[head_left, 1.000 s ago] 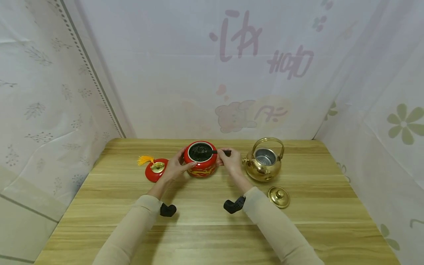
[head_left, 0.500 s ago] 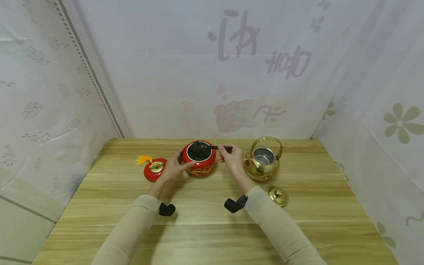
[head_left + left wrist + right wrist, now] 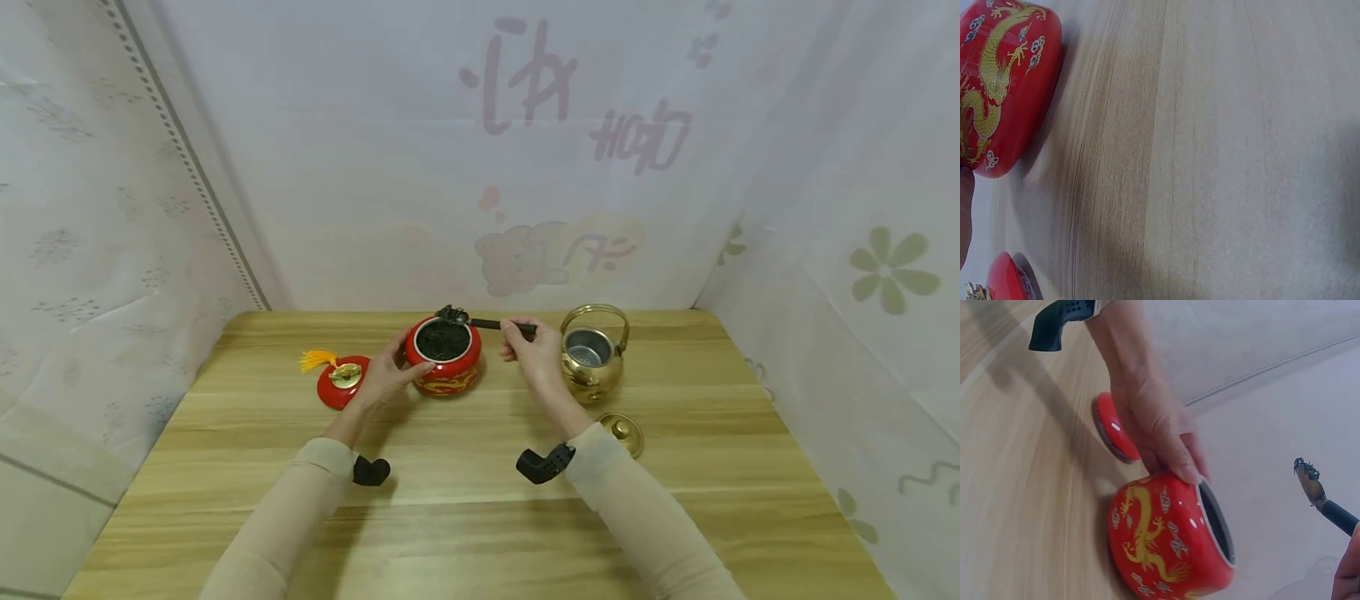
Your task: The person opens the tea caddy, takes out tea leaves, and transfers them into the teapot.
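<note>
A round red tea jar [image 3: 450, 383] with a gold dragon stands uncovered, dark leaves [image 3: 442, 342] inside its white rim. My left hand [image 3: 385, 377] grips its left side, thumb near the rim; the right wrist view shows this hand [image 3: 1157, 425] around the jar [image 3: 1166, 540] too. In my right hand [image 3: 538, 354], thumb and fingers pinch the black handle of a small spoon [image 3: 487, 324]. Raised above the jar's far rim, the spoon's bowl carries a clump of dark leaves [image 3: 452, 314]. In the right wrist view the loaded spoon [image 3: 1313, 487] appears apart from the jar.
A brass kettle [image 3: 588, 379] with a raised handle and a metal strainer inside stands right of the right hand. Its brass lid [image 3: 622, 431] lies nearer, partly behind the right forearm. The red jar lid [image 3: 330, 393], with a yellow tassel, rests left of the left hand.
The right hand has lifted the spoon out of the jar with dark leaves on it and moved slightly right. The left hand keeps its grip on the jar. The head view has shifted a little.
</note>
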`<action>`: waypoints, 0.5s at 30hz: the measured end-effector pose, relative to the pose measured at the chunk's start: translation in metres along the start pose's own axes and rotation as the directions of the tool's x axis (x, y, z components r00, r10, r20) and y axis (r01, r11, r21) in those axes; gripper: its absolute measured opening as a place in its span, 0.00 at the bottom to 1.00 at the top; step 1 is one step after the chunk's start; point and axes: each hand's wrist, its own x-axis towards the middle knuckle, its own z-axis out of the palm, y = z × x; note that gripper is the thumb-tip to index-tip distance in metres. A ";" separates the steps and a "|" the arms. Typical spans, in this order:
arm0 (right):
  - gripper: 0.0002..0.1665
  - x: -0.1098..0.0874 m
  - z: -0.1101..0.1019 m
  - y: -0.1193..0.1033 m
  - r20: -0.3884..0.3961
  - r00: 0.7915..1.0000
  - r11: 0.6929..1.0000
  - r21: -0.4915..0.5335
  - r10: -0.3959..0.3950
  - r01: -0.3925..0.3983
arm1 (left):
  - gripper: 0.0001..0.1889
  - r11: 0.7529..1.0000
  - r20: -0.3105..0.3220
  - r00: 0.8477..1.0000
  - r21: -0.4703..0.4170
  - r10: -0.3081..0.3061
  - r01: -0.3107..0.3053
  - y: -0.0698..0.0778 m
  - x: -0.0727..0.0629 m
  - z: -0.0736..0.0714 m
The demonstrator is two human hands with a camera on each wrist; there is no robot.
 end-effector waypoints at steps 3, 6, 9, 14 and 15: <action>0.08 -0.003 -0.006 -0.005 -0.009 1.000 1.000 0.000 -0.014 0.014 | 0.45 1.000 -0.003 1.000 -0.004 0.007 -0.007 0.001 0.000 0.000; 0.09 -0.007 -0.015 -0.011 -0.008 0.999 0.999 -0.008 -0.032 0.032 | 0.45 1.000 -0.007 1.000 0.003 0.012 -0.012 0.001 -0.001 0.001; 0.10 -0.012 -0.024 -0.018 -0.006 0.999 0.999 -0.017 -0.047 0.047 | 0.45 1.000 -0.011 1.000 0.015 0.011 -0.011 0.001 -0.001 0.001; 0.11 -0.020 -0.043 -0.028 -0.035 0.999 0.999 -0.013 -0.041 0.040 | 0.44 1.000 -0.011 1.000 0.023 0.021 -0.021 0.001 0.000 0.001; 0.11 -0.021 -0.048 -0.029 -0.049 0.998 0.999 -0.012 -0.037 0.037 | 0.44 0.999 -0.009 1.000 0.023 0.022 -0.021 0.001 0.000 0.001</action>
